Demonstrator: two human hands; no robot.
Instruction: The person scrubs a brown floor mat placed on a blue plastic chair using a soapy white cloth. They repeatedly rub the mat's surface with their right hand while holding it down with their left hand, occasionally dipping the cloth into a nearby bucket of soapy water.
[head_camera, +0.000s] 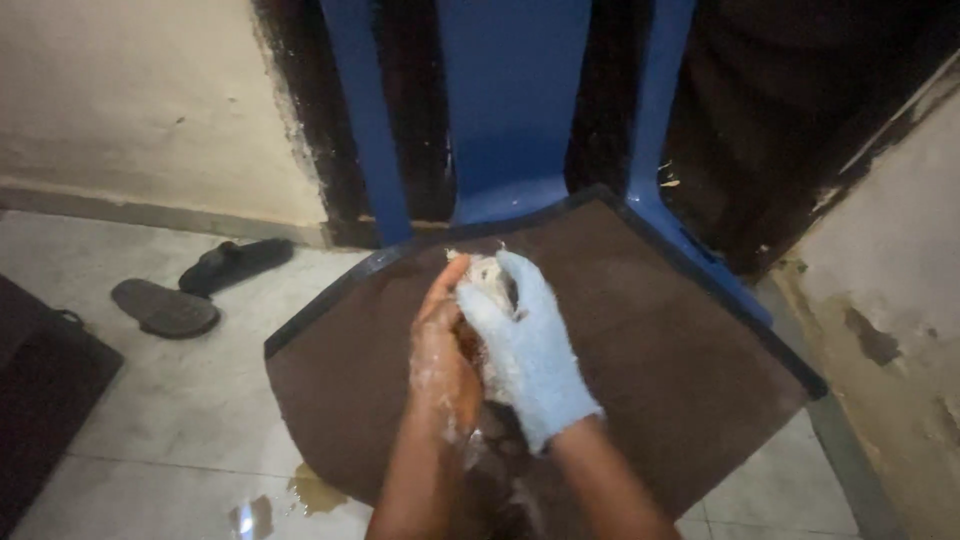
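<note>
- Left hand, bare and soapy, and right hand in a pale blue fuzzy glove press a whitish sudsy lump between them; both grips closed on it.
- Below the grip: brown mat draped over a blue plastic chair.
- Well left of the grip: two dark slippers on the tiled floor.

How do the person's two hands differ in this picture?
The left hand is mostly bare with patches of white lather, while the right hand is coated white all over. The left hand stands edge-on with its fingers pointing up; the right hand shows its back and wraps across the left. Both close around a pale lump above the brown mat.
</note>
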